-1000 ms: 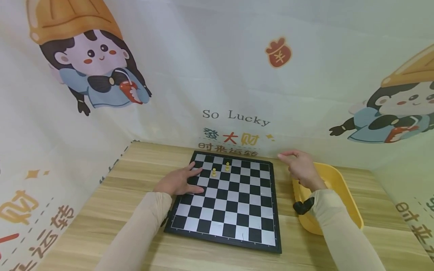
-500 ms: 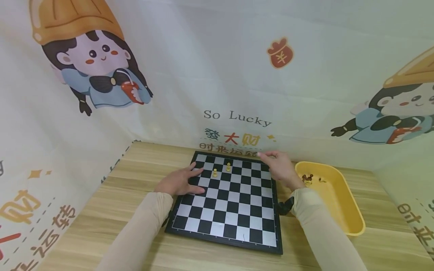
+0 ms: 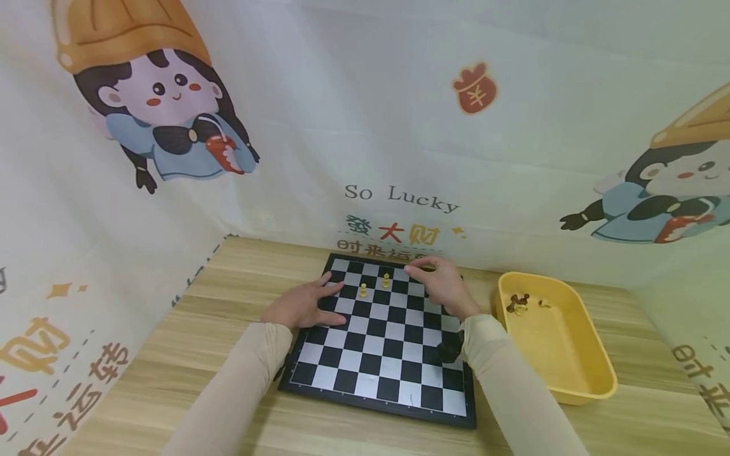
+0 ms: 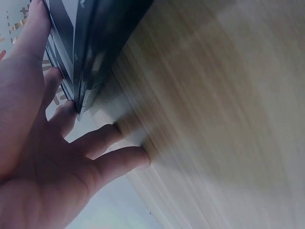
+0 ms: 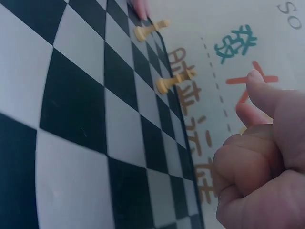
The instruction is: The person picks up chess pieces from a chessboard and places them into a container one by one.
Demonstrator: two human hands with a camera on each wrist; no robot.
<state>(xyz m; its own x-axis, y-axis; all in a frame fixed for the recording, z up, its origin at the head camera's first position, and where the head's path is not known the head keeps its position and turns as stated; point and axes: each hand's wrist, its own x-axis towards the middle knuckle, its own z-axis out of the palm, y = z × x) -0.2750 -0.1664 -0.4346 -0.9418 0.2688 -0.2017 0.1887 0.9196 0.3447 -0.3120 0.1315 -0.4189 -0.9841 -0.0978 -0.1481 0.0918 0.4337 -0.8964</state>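
A black-and-white chessboard [image 3: 393, 348] lies on the wooden table. Two pale yellow chess pieces stand upright near its far side, one chess piece [image 3: 363, 291] left of the other chess piece [image 3: 386, 281]. My left hand [image 3: 302, 304] rests spread over the board's left edge; in the left wrist view some fingers [image 4: 126, 160] reach down to the tabletop. Above the far right part of the board is my right hand [image 3: 445, 288], thumb and forefinger extended close together. The other fingers [image 5: 243, 167] curl in the right wrist view. Whether anything sits between the fingertips is hidden.
A yellow plastic bin [image 3: 561, 342] stands right of the board, with a few brown chess pieces [image 3: 516, 303] and a yellowish one at its far end. A printed cloth [image 3: 399, 126] hangs behind the table and at its sides.
My right hand has moved left from over the bin to above the board's far side, uncovering the pieces in the bin. The left hand and both standing pieces keep their places.
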